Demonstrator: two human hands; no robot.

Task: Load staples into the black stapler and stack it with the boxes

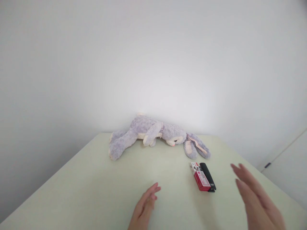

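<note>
My left hand is low over the near middle of the table, its fingers stretched out and nothing held. On the right, my right hand is raised over the table with fingers extended, also holding nothing. Between the hands, nearer the right one, lies a black stapler. A red-and-white small box sits against its left side, with a mostly white box or packet at its far end. Neither hand touches these things.
A lavender plush rabbit lies on its side along the table's far edge, its ears pointing right. Behind the pale green table is a white wall. A white panel with a dark handle stands at the right.
</note>
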